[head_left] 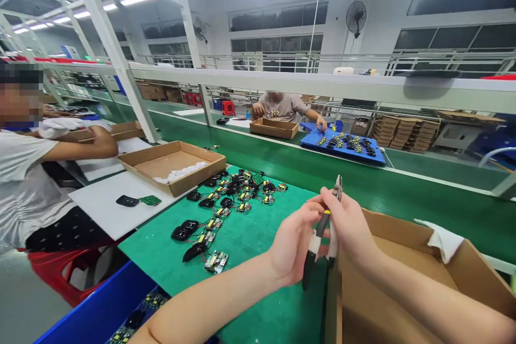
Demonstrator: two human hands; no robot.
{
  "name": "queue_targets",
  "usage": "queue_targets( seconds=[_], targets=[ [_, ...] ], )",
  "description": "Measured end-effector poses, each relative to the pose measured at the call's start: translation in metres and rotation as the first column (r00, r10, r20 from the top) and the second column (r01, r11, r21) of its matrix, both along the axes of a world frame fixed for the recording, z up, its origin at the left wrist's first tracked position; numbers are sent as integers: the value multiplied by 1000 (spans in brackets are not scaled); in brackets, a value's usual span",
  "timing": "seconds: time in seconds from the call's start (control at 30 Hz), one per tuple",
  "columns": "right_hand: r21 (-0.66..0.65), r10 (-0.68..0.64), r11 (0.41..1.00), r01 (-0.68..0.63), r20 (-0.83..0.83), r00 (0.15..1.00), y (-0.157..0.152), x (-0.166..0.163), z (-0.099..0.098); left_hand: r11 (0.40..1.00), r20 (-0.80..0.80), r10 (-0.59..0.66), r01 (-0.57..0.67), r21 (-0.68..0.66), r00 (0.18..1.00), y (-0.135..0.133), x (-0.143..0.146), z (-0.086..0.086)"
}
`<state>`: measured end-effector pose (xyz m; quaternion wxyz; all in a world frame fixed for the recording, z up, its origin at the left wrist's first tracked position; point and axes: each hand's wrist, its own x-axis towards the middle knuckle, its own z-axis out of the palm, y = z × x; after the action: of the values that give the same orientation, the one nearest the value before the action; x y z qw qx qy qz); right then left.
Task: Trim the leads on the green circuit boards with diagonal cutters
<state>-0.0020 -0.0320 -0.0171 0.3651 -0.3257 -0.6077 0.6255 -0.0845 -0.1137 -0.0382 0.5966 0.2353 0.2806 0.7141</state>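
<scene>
A pair of cutting pliers (338,188) with black and white handles points jaws-up in front of me, over the right side of the green work mat (266,247). My right hand (350,226) grips it close to the jaws. My left hand (292,239) is curled around the handles from the left, with some of its fingers hidden behind them. On the mat to the left lie several small circuit boards (216,262) wired to black plastic casings (195,251).
To my right stands a cardboard tray (403,247) with a white cloth (443,242) on its rim. Another cardboard box (177,158) is at the left back. A blue bin (100,306) holds boards below. One co-worker (24,183) sits left, another (282,107) across the green conveyor.
</scene>
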Motion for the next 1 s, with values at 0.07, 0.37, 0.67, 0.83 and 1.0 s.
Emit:
queue_targets(
  seconds=[0.07, 0.37, 0.67, 0.83, 1.0],
  targets=[
    [-5, -32, 999, 32, -68, 997, 6, 7, 0, 999, 52, 50, -49, -25, 997, 1, 4, 3],
    [-58, 33, 998, -33, -14, 999, 17, 27, 19, 972, 78, 229, -223, -79, 970, 10, 11, 21],
    [-90, 10, 996, -14, -51, 999, 3, 23, 23, 981, 29, 193, -194, 25, 981, 5, 29, 25],
    [-45, 11, 999, -16, -109, 994, -6, 22, 26, 986, 27, 166, -166, 32, 986, 10, 35, 17],
    [-50, 26, 998, -31, -98, 995, -5, 13, 26, 980, 26, 193, -195, 49, 981, 9, 38, 21]
  ],
)
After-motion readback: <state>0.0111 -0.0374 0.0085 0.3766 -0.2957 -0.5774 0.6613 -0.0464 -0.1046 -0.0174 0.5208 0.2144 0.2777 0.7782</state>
